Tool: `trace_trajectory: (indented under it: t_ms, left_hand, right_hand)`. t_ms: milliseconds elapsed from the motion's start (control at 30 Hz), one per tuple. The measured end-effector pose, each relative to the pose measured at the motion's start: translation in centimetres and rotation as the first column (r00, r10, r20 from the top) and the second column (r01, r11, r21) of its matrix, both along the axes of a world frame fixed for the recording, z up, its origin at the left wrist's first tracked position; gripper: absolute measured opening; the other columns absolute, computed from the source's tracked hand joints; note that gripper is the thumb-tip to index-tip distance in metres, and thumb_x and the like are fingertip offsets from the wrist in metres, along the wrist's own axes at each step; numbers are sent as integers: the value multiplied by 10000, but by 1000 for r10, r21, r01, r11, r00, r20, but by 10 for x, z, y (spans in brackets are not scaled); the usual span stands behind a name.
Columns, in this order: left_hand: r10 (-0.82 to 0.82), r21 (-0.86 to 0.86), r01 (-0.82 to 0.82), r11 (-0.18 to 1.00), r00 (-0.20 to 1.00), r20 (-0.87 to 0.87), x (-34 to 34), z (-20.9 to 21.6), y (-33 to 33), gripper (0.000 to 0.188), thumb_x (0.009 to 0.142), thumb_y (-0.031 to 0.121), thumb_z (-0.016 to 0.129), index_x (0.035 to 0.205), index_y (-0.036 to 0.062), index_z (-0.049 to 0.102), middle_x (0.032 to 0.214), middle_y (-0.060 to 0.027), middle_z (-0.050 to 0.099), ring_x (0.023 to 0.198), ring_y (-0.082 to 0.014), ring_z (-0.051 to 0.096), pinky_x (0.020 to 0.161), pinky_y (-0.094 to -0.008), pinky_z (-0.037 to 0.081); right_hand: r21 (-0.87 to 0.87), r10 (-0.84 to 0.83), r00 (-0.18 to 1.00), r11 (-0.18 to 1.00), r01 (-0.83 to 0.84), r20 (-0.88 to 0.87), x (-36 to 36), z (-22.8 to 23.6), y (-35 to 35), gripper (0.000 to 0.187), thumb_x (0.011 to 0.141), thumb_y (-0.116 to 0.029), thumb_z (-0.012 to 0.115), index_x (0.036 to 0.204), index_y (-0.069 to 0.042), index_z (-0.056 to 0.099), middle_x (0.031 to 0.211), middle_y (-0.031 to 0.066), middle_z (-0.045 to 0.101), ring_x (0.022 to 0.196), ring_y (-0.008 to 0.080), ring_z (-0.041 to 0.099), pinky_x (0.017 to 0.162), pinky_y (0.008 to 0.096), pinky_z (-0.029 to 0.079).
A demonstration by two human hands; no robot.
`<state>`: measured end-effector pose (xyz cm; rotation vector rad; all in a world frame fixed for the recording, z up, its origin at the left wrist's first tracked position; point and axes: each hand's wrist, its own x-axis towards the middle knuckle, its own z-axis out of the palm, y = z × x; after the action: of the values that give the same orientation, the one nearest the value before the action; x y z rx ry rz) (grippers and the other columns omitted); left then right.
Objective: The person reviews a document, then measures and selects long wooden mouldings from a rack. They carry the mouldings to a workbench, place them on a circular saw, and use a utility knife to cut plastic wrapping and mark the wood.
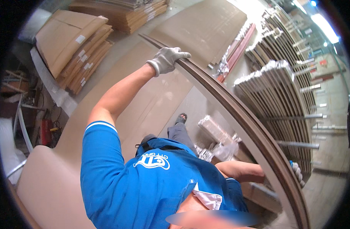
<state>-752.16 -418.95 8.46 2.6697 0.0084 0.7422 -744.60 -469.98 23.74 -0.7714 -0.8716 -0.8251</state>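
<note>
A long dark-brown grooved board (236, 103) runs from the upper middle of the view down to the lower right, its narrow edge toward me. My left hand (165, 61), in a light grey glove, is closed over the board near its far end. On the board's right side, my gloved right hand (297, 173) shows only in part, its fingers curled. The right forearm passes behind the board. A small blue bit (291, 163) of something shows at that hand; the rest is hidden.
Large beige panels (198, 28) lie flat ahead and to the left. Stacked cardboard-wrapped panels (74, 42) stand at upper left. A rack of upright brown panels (276, 87) fills the right side. Reddish strips (240, 49) lie ahead, and a wrapped bundle (213, 129) lies near my foot.
</note>
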Motion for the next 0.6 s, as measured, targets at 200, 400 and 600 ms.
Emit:
trace_trajectory:
  t_ms: [200,400,600]
  left_hand:
    - [12,-59,-1,998,984,175,139,3,56,424,759,16,632,1151,177,648,916,-146,627,840,-362,630,743,-428,515]
    - [80,-46,-69,997,954,287,265,5,124,331,822,155,695,1148,197,649,953,-117,664,854,-301,667,766,-386,543]
    - [113,-85,-83,993,882,457,387,22,221,258,831,205,707,1084,178,668,919,-97,673,871,-277,666,780,-365,540]
  right_hand:
    - [-78,-3,992,997,13,129,116,13,41,385,951,-422,464,1016,-49,530,879,88,536,764,222,538,711,362,434]
    - [-71,31,985,997,-20,168,232,26,88,381,946,-419,479,1008,-47,535,867,84,530,749,221,531,699,359,436]
    - [-36,19,988,999,-13,153,325,6,183,377,942,-415,495,1000,-45,539,855,79,524,735,220,524,687,356,438]
